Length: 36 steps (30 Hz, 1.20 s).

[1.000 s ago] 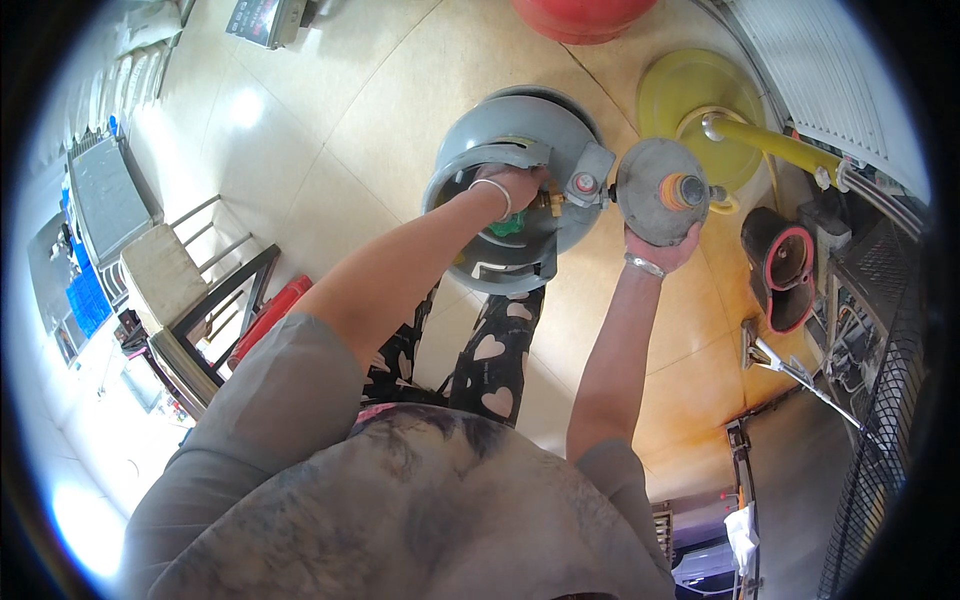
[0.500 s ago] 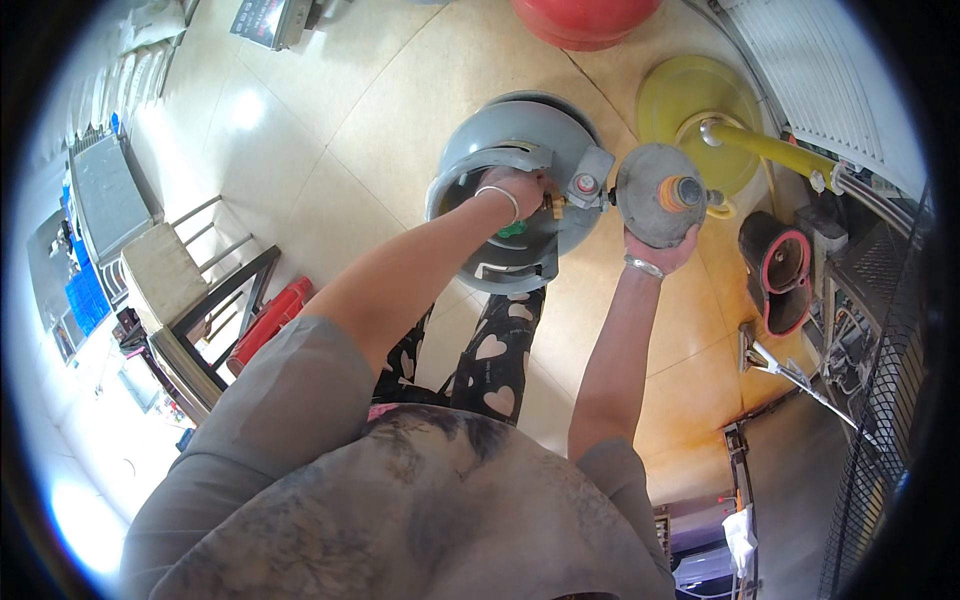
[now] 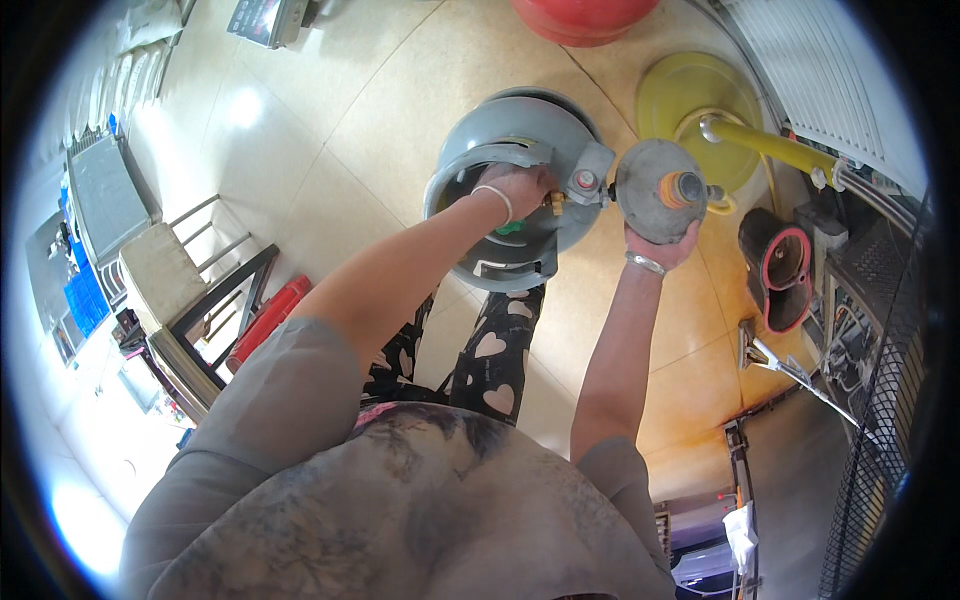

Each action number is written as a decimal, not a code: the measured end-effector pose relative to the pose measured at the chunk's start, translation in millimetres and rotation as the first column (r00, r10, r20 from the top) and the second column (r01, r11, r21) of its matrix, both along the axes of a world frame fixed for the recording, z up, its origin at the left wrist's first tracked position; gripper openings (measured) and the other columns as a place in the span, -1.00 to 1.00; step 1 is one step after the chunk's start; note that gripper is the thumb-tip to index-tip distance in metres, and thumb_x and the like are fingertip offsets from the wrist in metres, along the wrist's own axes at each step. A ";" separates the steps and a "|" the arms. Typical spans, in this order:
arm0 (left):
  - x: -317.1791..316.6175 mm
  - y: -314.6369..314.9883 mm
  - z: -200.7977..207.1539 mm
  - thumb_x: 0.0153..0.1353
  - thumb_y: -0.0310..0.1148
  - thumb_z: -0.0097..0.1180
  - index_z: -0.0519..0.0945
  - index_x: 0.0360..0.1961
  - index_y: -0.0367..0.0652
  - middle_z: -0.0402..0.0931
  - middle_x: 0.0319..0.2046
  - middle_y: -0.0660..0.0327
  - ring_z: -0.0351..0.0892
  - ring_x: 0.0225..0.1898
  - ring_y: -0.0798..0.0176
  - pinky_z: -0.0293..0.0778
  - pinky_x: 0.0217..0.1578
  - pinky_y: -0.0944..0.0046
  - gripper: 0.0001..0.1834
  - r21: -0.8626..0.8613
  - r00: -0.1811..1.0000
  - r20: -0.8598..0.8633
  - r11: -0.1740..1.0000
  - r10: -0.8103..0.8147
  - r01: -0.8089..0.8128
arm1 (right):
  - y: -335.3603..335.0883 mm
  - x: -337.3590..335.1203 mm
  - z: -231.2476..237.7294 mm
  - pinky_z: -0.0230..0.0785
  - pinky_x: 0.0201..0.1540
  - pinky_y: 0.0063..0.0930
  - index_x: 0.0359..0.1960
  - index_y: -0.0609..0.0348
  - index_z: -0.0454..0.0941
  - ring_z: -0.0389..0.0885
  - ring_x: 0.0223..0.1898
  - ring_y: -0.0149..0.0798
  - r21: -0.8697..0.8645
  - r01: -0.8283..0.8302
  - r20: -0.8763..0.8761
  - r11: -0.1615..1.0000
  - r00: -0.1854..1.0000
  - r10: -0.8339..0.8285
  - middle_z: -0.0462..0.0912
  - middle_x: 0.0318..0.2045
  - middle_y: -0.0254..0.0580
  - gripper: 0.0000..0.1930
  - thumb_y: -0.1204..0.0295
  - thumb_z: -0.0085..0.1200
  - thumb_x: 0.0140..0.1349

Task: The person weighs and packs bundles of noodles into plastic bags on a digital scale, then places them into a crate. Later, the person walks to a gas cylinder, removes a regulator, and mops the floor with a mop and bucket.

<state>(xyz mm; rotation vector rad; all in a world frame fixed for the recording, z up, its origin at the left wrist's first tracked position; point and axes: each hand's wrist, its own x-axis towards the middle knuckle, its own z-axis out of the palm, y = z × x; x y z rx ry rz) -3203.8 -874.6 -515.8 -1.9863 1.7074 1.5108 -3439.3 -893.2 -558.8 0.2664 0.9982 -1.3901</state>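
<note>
Below me stands a grey gas cylinder (image 3: 575,235) with a slotted collar ring round its top. A grey disc-shaped gas regulator (image 3: 640,160) with an orange ring and dark cap sits level beside the collar, its small gauge block (image 3: 588,178) toward the cylinder. My right hand (image 3: 664,248) grips the disc's near edge from below. Inside the collar, my left hand (image 3: 518,186) is closed at a brass fitting (image 3: 557,203) between the regulator and the valve; its fingertips are partly hidden. A green valve knob (image 3: 511,228) shows under my left wrist.
A red cylinder (image 3: 585,22) stands at the far side. To the right are a yellow-green round base (image 3: 685,90) with a yellow pole (image 3: 770,148), a black double tube with red rims (image 3: 790,255) and a mesh guard (image 3: 880,400). A cushioned chair (image 3: 165,275) stands left.
Both hands keep their places on the regulator and at the brass fitting. My left hand and wrist have shifted very slightly; the regulator stays nearly still.
</note>
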 end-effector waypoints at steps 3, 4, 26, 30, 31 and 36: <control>-1.2 3.6 9.5 0.18 -0.03 -0.02 0.58 -0.14 -0.04 0.58 -0.19 0.09 0.52 -0.07 0.00 0.36 0.00 0.15 -0.62 -0.017 0.999 0.031 0.999 -0.034 0.034 | -0.2 1.2 1.8 0.04 0.26 0.10 0.21 -0.14 0.27 0.17 0.27 -0.01 0.007 -0.012 -0.018 1.000 1.000 0.012 0.27 0.23 -0.24 -0.39 -0.03 -0.17 0.11; -0.8 4.9 9.1 0.18 -0.04 -0.02 0.58 -0.15 -0.05 0.58 -0.19 0.09 0.52 -0.06 0.00 0.37 0.00 0.15 -0.63 -0.070 0.996 0.049 0.995 -0.069 0.072 | -0.4 1.8 2.5 0.04 0.26 0.10 0.21 -0.14 0.27 0.17 0.27 -0.01 0.005 -0.005 -0.010 1.000 1.000 0.005 0.27 0.23 -0.24 -0.40 -0.03 -0.17 0.12; 2.8 0.5 -2.9 0.23 -0.02 -0.11 0.57 -0.10 -0.03 0.59 -0.21 0.08 0.54 -0.10 0.01 0.38 -0.02 0.14 -0.60 -0.113 0.997 0.048 0.991 -0.063 0.068 | 0.6 -3.9 -0.9 0.04 0.25 0.11 0.20 -0.11 0.28 0.19 0.26 0.00 0.001 -0.006 0.020 1.000 1.000 0.006 0.28 0.23 -0.22 -0.39 0.00 -0.15 0.08; 2.7 3.5 2.6 0.28 -0.06 -0.19 0.58 -0.13 -0.02 0.59 -0.20 0.11 0.53 -0.09 0.02 0.37 -0.01 0.14 -0.62 0.037 1.000 0.020 0.999 0.016 -0.017 | 0.0 -4.2 -0.3 0.05 0.25 0.13 0.20 -0.11 0.28 0.18 0.26 0.03 0.010 0.002 0.013 1.000 1.000 -0.002 0.27 0.23 -0.19 -0.38 0.01 -0.14 0.07; 1.9 3.0 4.1 0.28 -0.06 -0.20 0.58 -0.14 -0.02 0.59 -0.19 0.11 0.53 -0.08 0.03 0.37 -0.01 0.15 -0.62 0.021 1.000 0.028 1.000 -0.004 0.004 | -0.4 -4.1 0.4 0.05 0.25 0.14 0.20 -0.11 0.28 0.18 0.27 0.03 0.011 0.005 0.027 1.000 1.000 -0.005 0.27 0.23 -0.19 -0.38 0.01 -0.14 0.07; 1.5 -5.6 6.7 0.18 0.04 -0.04 0.56 -0.10 -0.03 0.57 -0.16 0.08 0.52 -0.05 0.02 0.35 0.02 0.14 -0.57 -0.012 0.999 0.015 0.999 0.030 -0.030 | -2.4 -3.4 5.4 0.03 0.25 0.17 0.21 -0.11 0.27 0.18 0.27 0.03 0.042 0.004 0.012 0.999 1.000 -0.005 0.27 0.24 -0.19 -0.39 0.02 -0.16 0.09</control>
